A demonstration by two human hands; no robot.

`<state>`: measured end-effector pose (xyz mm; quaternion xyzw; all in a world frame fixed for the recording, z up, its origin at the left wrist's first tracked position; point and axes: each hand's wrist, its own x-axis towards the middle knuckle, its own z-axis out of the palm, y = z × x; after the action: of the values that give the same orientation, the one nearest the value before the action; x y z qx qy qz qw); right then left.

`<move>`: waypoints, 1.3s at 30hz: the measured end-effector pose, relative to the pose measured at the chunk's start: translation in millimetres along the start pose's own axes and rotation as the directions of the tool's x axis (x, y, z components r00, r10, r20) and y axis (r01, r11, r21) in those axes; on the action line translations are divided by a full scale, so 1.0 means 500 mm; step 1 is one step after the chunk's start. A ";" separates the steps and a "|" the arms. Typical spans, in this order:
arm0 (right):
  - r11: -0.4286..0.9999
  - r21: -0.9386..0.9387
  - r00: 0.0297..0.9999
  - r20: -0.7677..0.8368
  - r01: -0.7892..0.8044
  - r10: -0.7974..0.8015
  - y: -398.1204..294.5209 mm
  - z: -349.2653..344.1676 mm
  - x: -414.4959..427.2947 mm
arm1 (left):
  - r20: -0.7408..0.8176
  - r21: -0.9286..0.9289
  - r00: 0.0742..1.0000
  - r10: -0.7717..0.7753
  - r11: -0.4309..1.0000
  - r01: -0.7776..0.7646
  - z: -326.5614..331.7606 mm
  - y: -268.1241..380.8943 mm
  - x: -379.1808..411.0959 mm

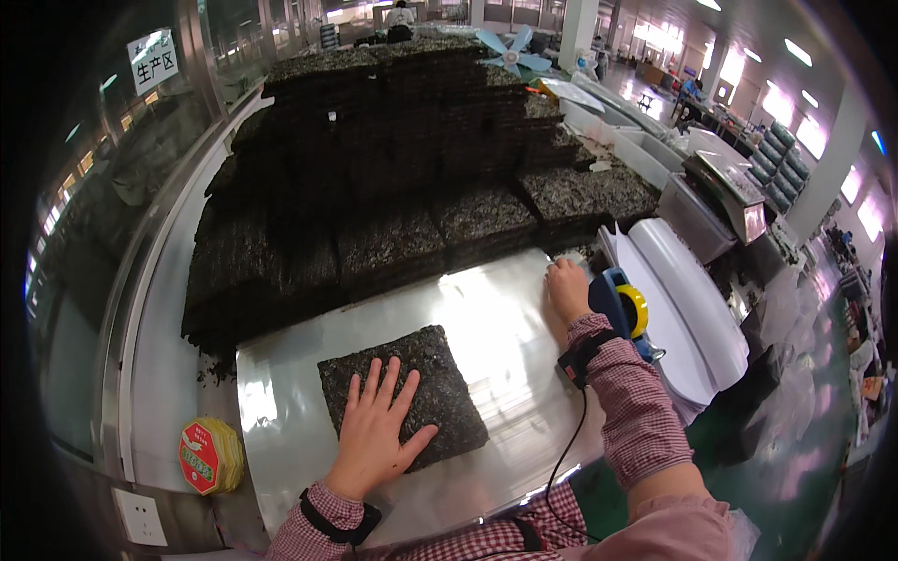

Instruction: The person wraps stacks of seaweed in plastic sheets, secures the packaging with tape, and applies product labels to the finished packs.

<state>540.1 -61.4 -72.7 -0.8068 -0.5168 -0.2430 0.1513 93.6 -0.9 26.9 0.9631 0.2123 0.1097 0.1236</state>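
Observation:
My left hand (382,424) lies flat, fingers spread, on a square dark seaweed sheet (449,393); whether there is one sheet or a thin pile cannot be told. Beneath it is a shiny metal work surface (295,414). At the far right of this surface, my right hand (569,286) is curled near its edge, close to a blue tape dispenser (609,301) with a yellow roll. Its fingertips are partly hidden, so I cannot tell whether they pinch anything. Tall stacks of seaweed sheets (393,231) rise just behind the metal surface.
White paper or plastic sheets (684,308) lie curled at the right, beside plastic bins (694,217). A stack of octagonal red-and-yellow labels (210,456) stands at the left, above a wall socket (140,517). A blue fan (511,55) is behind the stacks. A cable hangs from my right wrist.

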 end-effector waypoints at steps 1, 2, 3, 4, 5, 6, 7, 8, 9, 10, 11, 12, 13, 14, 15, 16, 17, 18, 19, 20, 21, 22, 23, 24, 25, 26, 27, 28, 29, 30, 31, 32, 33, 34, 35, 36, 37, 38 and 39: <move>1.000 -0.009 1.000 -0.031 -0.002 0.001 0.003 0.001 -0.008 | -0.001 0.000 1.000 0.004 1.000 -0.004 0.000 0.002 -0.002; 1.000 -0.017 0.998 -0.062 -0.003 0.002 0.010 0.001 -0.011 | -0.003 0.001 1.000 0.008 1.000 -0.008 -0.001 0.003 -0.001; 1.000 0.006 0.998 -0.062 0.026 -0.025 0.017 0.001 -0.009 | -0.009 0.002 1.000 0.016 1.000 -0.016 -0.002 0.002 0.001; 0.999 -0.021 0.998 -0.056 0.037 -0.038 0.011 0.000 -0.006 | -0.015 0.002 1.000 0.013 1.000 -0.013 0.000 0.000 -0.003; 0.998 -0.048 0.997 -0.050 0.049 -0.051 0.004 -0.002 -0.005 | -0.022 0.002 1.000 0.009 1.000 -0.009 0.002 0.000 -0.006; 0.995 -0.073 0.997 -0.045 0.061 -0.064 -0.002 -0.005 -0.004 | -0.024 0.005 1.000 0.005 1.000 -0.005 0.002 0.000 -0.009; 0.992 -0.096 0.996 0.032 0.083 -0.080 -0.010 -0.016 -0.001 | -0.028 0.008 1.000 -0.002 1.000 0.002 0.000 -0.002 -0.012; 0.994 0.111 1.000 -0.016 0.005 -0.004 -0.019 -0.025 0.005 | -0.033 0.012 0.999 -0.010 1.000 0.011 -0.002 -0.003 -0.016; 0.946 0.319 0.996 -0.043 -0.061 0.079 -0.030 -0.034 0.013 | -0.044 0.012 0.999 -0.015 1.000 0.015 -0.005 -0.004 -0.019; 0.860 0.494 0.984 -0.047 -0.126 0.171 -0.022 -0.054 0.012 | -0.054 -0.006 0.999 -0.002 1.000 0.002 0.000 -0.002 -0.013; 0.764 0.531 0.928 0.146 -0.366 0.343 -0.025 -0.096 0.007 | -0.059 -0.017 0.998 -0.005 1.000 0.004 0.003 0.000 -0.018; 0.851 0.389 0.905 0.373 -0.353 0.204 0.027 -0.083 0.002 | -0.068 -0.021 0.998 -0.007 1.000 0.005 0.004 0.001 -0.020; 0.930 0.250 0.816 0.573 -0.268 0.081 0.105 -0.092 -0.017 | -0.076 -0.041 0.997 0.023 0.999 -0.026 0.011 0.010 -0.005; 0.933 0.294 0.722 0.690 -0.208 -0.057 0.107 -0.103 -0.020 | -0.089 -0.038 0.996 0.023 0.999 -0.027 0.009 0.006 -0.003; 0.921 0.349 0.594 0.783 -0.174 -0.185 0.110 -0.118 -0.034 | -0.101 -0.042 0.994 0.029 0.999 -0.034 0.009 0.004 -0.002; 0.806 0.478 0.549 0.802 -0.351 -0.236 0.016 -0.160 -0.025 | -0.114 -0.031 0.993 -0.005 1.000 0.002 0.007 -0.006 -0.016; 0.647 0.534 0.508 0.823 -0.544 -0.252 -0.057 -0.235 -0.026 | -0.122 -0.041 0.992 -0.014 0.999 0.009 0.013 -0.005 -0.021; 0.465 0.540 0.467 0.841 -0.701 -0.272 -0.132 -0.309 -0.024 | -0.121 -0.036 0.993 -0.018 0.999 0.014 0.015 -0.006 -0.024; 0.464 0.635 0.494 0.772 -0.618 -0.399 -0.180 -0.355 -0.007 | -0.120 -0.032 0.993 -0.010 0.999 0.007 0.014 -0.008 -0.016; 0.306 0.660 0.514 0.738 -0.687 -0.437 -0.237 -0.405 0.020 | -0.121 -0.022 0.993 -0.007 1.000 0.004 0.014 -0.013 -0.014; 0.195 0.727 0.596 0.662 -0.659 -0.454 -0.278 -0.443 0.046 | -0.127 -0.036 0.992 0.001 0.999 -0.006 0.017 -0.016 -0.012; 0.141 0.803 0.676 0.570 -0.580 -0.467 -0.316 -0.457 0.076 | -0.129 -0.018 0.992 0.000 1.000 -0.002 0.011 -0.019 -0.020; 0.108 0.825 0.709 0.537 -0.555 -0.458 -0.366 -0.474 0.088 | -0.137 -0.004 0.991 -0.004 1.000 0.004 0.006 -0.022 -0.028; 0.086 0.846 0.745 0.507 -0.526 -0.434 -0.407 -0.489 0.097 | -0.152 0.003 0.988 0.007 1.000 -0.007 0.003 -0.021 -0.025; 0.003 0.833 0.738 0.493 -0.554 -0.460 -0.446 -0.461 0.093 | -0.155 0.012 0.988 0.014 1.000 -0.012 0.000 -0.026 -0.028; -0.071 0.812 0.736 0.484 -0.580 -0.473 -0.475 -0.417 0.074 | -0.159 0.014 0.987 0.033 0.999 -0.031 0.001 -0.028 -0.025; -0.207 0.774 0.760 0.468 -0.599 -0.451 -0.500 -0.362 0.051 | -0.166 0.016 0.984 0.062 0.998 -0.060 0.004 -0.030 -0.015; -0.337 0.702 0.767 0.483 -0.628 -0.423 -0.522 -0.329 0.032 | -0.207 -0.227 0.978 -0.017 0.973 -0.031 0.003 -0.036 -0.014; -0.381 0.702 0.793 0.469 -0.602 -0.388 -0.536 -0.293 0.014 | -0.237 -0.459 0.966 -0.101 0.888 -0.019 0.005 -0.043 -0.013; -0.436 0.686 0.810 0.446 -0.582 -0.380 -0.568 -0.257 0.001 | -0.249 -0.651 0.945 -0.210 0.759 -0.003 0.004 -0.061 -0.030; -0.477 0.631 0.790 0.482 -0.612 -0.379 -0.602 -0.234 -0.012 | -0.368 -0.842 0.865 -0.342 0.517 -0.154 0.020 -0.090 -0.049; -0.511 0.584 0.773 0.533 -0.631 -0.345 -0.611 -0.218 -0.027 | -0.437 -0.790 0.811 -0.390 0.597 -0.138 0.013 -0.097 -0.059; -0.450 0.597 0.748 0.528 -0.664 -0.403 -0.614 -0.194 -0.035 | -0.504 -0.733 0.751 -0.427 0.671 -0.111 0.003 -0.103 -0.068; -0.355 0.670 0.752 0.514 -0.652 -0.412 -0.621 -0.200 -0.042 | -0.558 -0.683 0.692 -0.458 0.727 -0.070 0.004 -0.102 -0.081; -0.255 0.733 0.755 0.501 -0.630 -0.423 -0.628 -0.207 -0.044 | -0.611 -0.630 0.631 -0.479 0.776 -0.021 0.007 -0.103 -0.091; -0.154 0.787 0.756 0.489 -0.598 -0.436 -0.635 -0.211 -0.046 | -0.508 -0.699 0.689 -0.517 0.715 0.021 0.020 -0.112 -0.097; -0.183 0.794 0.761 0.448 -0.580 -0.469 -0.645 -0.205 -0.041 | -0.404 -0.759 0.734 -0.546 0.648 0.065 0.029 -0.123 -0.101; -0.113 0.779 0.715 0.495 -0.617 -0.493 -0.639 -0.209 -0.034 | -0.295 -0.809 0.771 -0.564 0.577 0.113 0.037 -0.128 -0.106; -0.123 0.766 0.708 0.504 -0.631 -0.494 -0.632 -0.213 -0.038 | -0.263 -0.779 0.777 -0.572 0.601 0.178 0.049 -0.119 -0.112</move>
<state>221.8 4.1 3.6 -0.4504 -0.4696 0.5668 0.5053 27.8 22.2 -22.3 0.7042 0.3812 0.3932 0.4518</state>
